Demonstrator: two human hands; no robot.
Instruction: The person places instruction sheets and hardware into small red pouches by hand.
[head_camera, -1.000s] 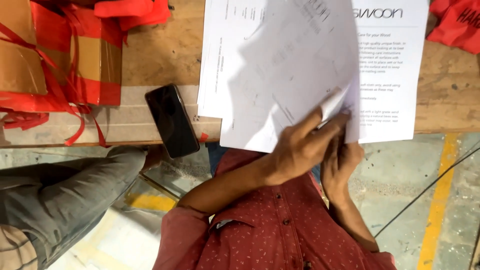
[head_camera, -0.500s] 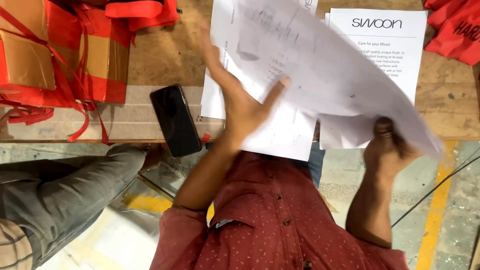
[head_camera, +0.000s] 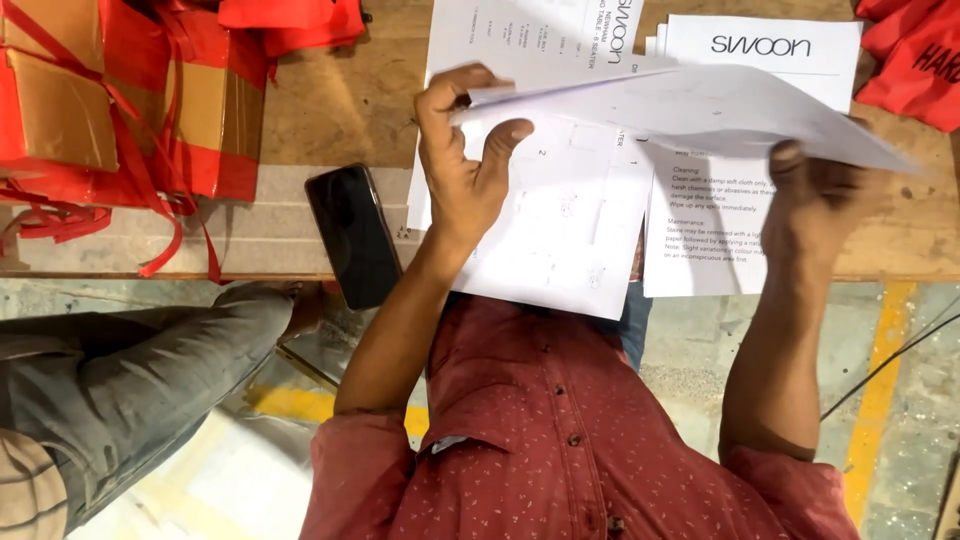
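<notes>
White sheet (head_camera: 700, 105), aslant half a second ago, now raised nearly level over the table's (head_camera: 340, 110) near edge, so clear of the pile and borne wholly by the hands. Pinched at one end in the left hand's (head_camera: 462, 180) grip, held at the other by the right hand (head_camera: 815, 195), fingers partly hidden beneath. Below, printed pages (head_camera: 560, 220); phone (head_camera: 352, 235) overhanging the near edge; red boxes (head_camera: 150, 110) at the left.

Wooden table (head_camera: 350, 110) bears printed sheets (head_camera: 745, 230), black phone (head_camera: 352, 235), seemingly ribbon-tied boxes (head_camera: 110, 110).
</notes>
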